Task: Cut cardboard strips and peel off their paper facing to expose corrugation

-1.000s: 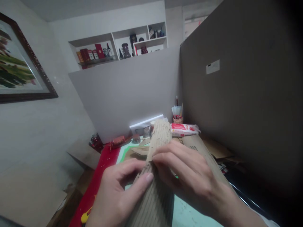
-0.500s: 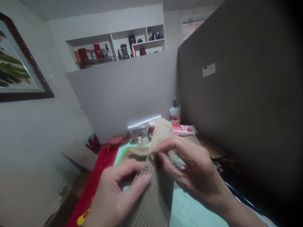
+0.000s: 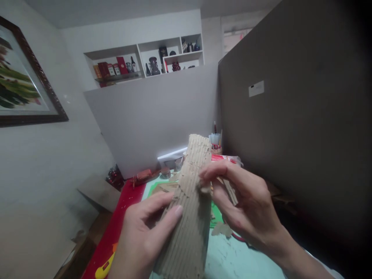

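Note:
A long strip of corrugated cardboard (image 3: 186,228), its ridges bare and its surface flaked, tilts up and away from me over the table. My left hand (image 3: 142,232) grips its left edge, thumb on top and the other fingers partly hidden beneath. At the strip's right edge, my right hand (image 3: 247,201) is closed in a pinch. A small pale scrap of cardboard (image 3: 205,190) shows at its fingertips, mostly covered by them. Torn bits of cardboard (image 3: 222,229) lie on the pale green tabletop below.
A yellow-handled tool (image 3: 103,267) lies on the red cloth (image 3: 116,221) at left. Farther back are a reddish object (image 3: 143,176), a small jar (image 3: 165,172), a red-and-white packet (image 3: 235,159) and a pen holder (image 3: 215,147). A tall grey panel (image 3: 290,116) stands at right.
My right hand has moved slightly right and down, from the middle of the strip's ridges to its right edge. The strip's far end stands a little higher. My left hand keeps its hold.

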A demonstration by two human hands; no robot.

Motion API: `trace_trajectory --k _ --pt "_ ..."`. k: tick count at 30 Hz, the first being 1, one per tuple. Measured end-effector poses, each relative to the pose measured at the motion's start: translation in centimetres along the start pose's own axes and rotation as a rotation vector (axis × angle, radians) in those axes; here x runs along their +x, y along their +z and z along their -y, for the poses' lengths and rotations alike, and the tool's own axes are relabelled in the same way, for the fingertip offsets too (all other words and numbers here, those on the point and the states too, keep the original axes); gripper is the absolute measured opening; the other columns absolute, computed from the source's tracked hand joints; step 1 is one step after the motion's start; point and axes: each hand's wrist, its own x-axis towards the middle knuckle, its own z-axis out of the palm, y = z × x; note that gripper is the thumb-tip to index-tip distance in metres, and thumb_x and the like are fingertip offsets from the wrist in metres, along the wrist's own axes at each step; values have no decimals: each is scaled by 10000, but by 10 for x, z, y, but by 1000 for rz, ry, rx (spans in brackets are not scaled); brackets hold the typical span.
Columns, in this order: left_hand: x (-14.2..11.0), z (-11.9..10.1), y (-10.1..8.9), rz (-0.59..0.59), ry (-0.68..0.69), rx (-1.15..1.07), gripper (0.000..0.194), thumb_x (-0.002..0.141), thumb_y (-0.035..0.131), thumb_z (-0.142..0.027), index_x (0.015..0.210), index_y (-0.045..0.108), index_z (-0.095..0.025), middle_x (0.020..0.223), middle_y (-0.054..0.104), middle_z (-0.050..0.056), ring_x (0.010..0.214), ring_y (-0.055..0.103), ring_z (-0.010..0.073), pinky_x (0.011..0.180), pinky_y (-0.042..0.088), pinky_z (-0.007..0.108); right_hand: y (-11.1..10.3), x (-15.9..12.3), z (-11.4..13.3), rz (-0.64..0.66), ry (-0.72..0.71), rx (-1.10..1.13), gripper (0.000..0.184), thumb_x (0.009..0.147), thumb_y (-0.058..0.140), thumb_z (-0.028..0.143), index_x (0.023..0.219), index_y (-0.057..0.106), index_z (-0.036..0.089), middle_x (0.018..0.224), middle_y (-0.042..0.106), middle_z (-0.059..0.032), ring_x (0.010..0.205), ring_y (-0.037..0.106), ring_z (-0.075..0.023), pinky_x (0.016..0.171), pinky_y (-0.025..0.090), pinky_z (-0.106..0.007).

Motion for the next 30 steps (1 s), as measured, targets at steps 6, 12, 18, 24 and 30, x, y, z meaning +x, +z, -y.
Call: trace_trajectory --k 6,12,18,24,30 --pt "-3 2 2 -17 74 56 234 793 734 -247 945 826 -399 835 794 -75 801 709 110 729 520 148 4 0 10 88 -176 -105 109 911 578 32 964 653 91 856 652 -75 807 608 -176 720 503 -307" --pt "-5 2 2 6 290 249 350 825 696 -156 1030 794 -422 952 800 -103 854 714 91 788 528 128 10 -3 15 71 -259 -147 149 902 607 -16 1002 699 45 893 689 -106 795 587 -176 717 494 -309" --pt "-3 4 -4 117 384 423 241 870 650 -132 962 771 -320 868 768 -78 789 697 90 720 513 137 6 -2 11 132 -411 -260 210 934 533 -19 957 740 2 866 703 -162 752 551 -214 655 477 -363" --pt "5 -3 -19 389 86 387 226 929 569 -212 779 736 -240 819 736 -40 768 665 128 712 477 204 7 5 6 320 -597 -353 307 975 471 10 838 745 25 786 708 -139 691 564 -217 591 465 -361" --pt "11 -12 -22 479 -70 196 253 892 589 -181 733 775 -244 746 700 -24 723 590 159 686 470 227 11 1 2 348 -598 -290 355 945 450 10 713 696 118 687 669 -92 585 485 -184 510 427 -340"
